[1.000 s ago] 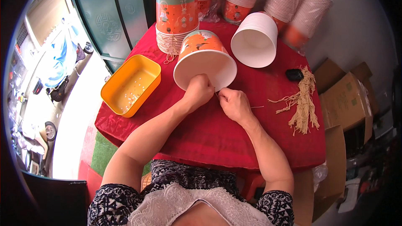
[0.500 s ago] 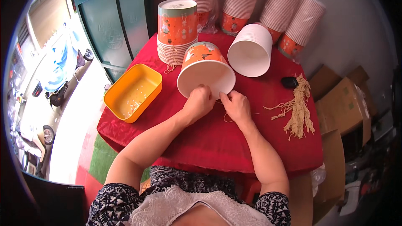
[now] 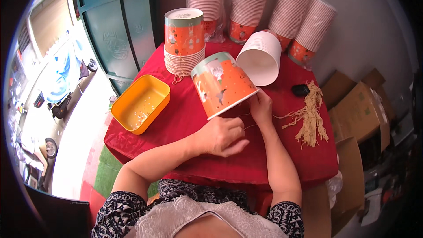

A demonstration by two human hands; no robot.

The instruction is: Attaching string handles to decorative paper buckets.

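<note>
An orange paper bucket (image 3: 224,83) with a pale green base band and printed figures is tilted over the table, its white rim turned toward me. My right hand (image 3: 262,107) grips the rim at its right side, the fingers partly hidden behind it. Below the rim, my left hand (image 3: 222,136) is closed, its fingers curled in. A thin beige cord (image 3: 250,127) shows between my hands and seems to run into my left fingers; the exact grip is hidden. At the right lies a bundle of beige cords (image 3: 313,117), beside a small black object (image 3: 300,90).
A yellow tub (image 3: 141,105) with small white bits stands at the left. Behind are a stack of upturned buckets (image 3: 185,35), white nested buckets (image 3: 260,59) on their side and tall wrapped stacks (image 3: 251,0). Cardboard boxes (image 3: 359,110) sit right of the red-covered table (image 3: 194,167).
The bucket has turned so its printed side shows instead of its inside. My left hand has come out of its opening, down and toward me. My right hand has moved slightly right along the rim.
</note>
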